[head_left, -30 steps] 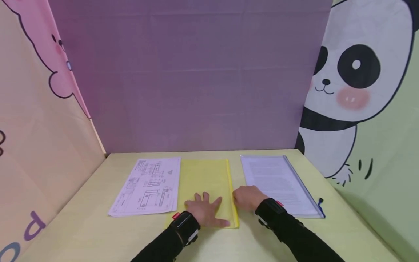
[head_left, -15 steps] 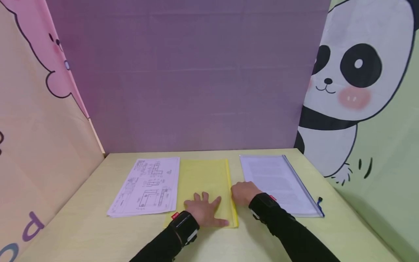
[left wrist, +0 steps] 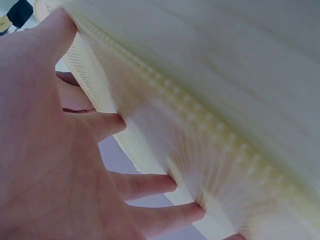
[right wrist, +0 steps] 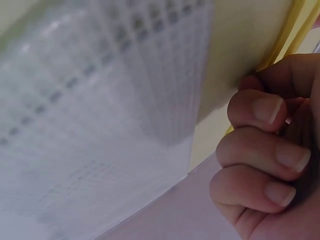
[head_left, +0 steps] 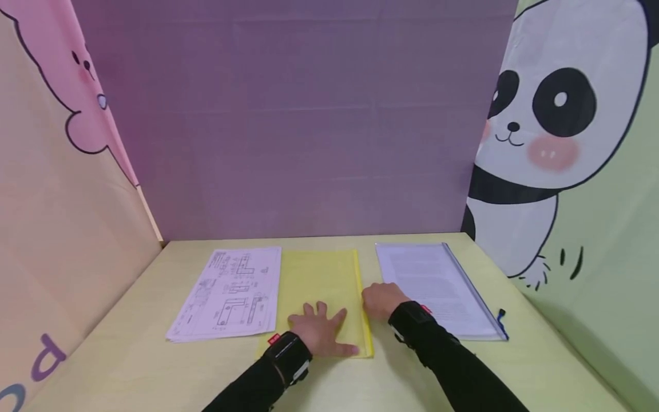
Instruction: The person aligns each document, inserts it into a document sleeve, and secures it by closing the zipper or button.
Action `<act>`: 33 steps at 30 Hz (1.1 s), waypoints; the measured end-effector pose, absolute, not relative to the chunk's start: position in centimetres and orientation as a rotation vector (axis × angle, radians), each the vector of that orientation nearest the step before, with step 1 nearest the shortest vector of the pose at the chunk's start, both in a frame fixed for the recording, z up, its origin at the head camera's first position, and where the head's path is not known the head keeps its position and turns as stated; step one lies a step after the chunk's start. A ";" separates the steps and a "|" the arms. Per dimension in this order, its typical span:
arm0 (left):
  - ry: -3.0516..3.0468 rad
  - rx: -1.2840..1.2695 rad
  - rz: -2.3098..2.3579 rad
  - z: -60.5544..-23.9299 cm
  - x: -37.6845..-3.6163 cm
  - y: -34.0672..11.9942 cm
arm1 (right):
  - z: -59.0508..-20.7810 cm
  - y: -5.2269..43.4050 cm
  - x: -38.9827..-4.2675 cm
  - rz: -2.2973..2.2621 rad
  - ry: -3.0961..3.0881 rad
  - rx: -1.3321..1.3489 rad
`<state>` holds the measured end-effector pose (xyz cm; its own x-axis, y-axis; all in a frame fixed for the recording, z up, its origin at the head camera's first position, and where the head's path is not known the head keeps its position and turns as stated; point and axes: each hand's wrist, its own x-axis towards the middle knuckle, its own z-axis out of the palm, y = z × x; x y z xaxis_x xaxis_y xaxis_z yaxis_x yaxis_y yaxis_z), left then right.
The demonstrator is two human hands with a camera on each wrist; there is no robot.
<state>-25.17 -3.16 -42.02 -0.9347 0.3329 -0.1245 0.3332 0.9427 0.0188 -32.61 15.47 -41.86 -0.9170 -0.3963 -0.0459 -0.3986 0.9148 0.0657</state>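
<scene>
A yellow mesh zip pouch [head_left: 318, 276] lies flat in the middle of the table. My left hand [head_left: 320, 332] rests on its near part with fingers spread, and in the left wrist view those fingertips touch the mesh. At the pouch's right edge, my right hand [head_left: 383, 301] has curled fingers. Thumb and forefinger pinch at the yellow zipper edge [right wrist: 281, 42] in the right wrist view; whatever small part sits between them is hidden. To the left, a stack of papers with technical drawings [head_left: 234, 294] lies against the pouch.
Right of my right hand lies a clear zip pouch [head_left: 427, 274] with printed sheets inside and a dark blue zipper pull [head_left: 501, 323] at its near right corner. The pale wooden table [head_left: 329, 386] ends at a purple backdrop [head_left: 304, 126].
My right hand has moved slightly away from me along the yellow pouch's right edge. My left hand has stayed on the pouch.
</scene>
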 end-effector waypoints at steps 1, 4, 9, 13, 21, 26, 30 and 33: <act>2.973 0.511 -0.004 -42.0 -25.2 -3.2 | -41.9 15.5 -32.7 0.118 3.050 -0.637; 2.974 0.515 -0.002 -42.1 -25.2 -3.2 | -42.0 15.5 -33.0 0.127 3.081 -0.662; 2.978 0.523 0.005 -42.0 -25.1 -3.1 | -42.3 15.4 -33.5 0.141 3.116 -0.690; 2.980 0.524 0.014 -41.9 -25.0 -3.2 | -42.7 15.5 -34.1 0.170 3.119 -0.688; 2.987 0.531 0.012 -41.9 -25.0 -3.2 | -43.2 15.7 -35.1 0.169 3.125 -0.665; 2.992 0.531 0.010 -41.9 -25.0 -3.3 | -43.1 15.7 -35.2 0.144 3.139 -0.690; 2.988 0.535 0.013 -41.9 -25.1 -3.3 | -43.6 15.8 -35.6 0.149 3.159 -0.689; 2.984 0.538 0.021 -42.0 -25.1 -3.3 | -43.8 15.8 -35.6 0.148 3.163 -0.681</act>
<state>-25.06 -3.34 -42.03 -0.9311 0.3492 -0.1054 0.3476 0.9370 0.0331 -35.60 15.78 -43.75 -0.9070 -0.4143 0.0756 -0.4054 0.9075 0.1096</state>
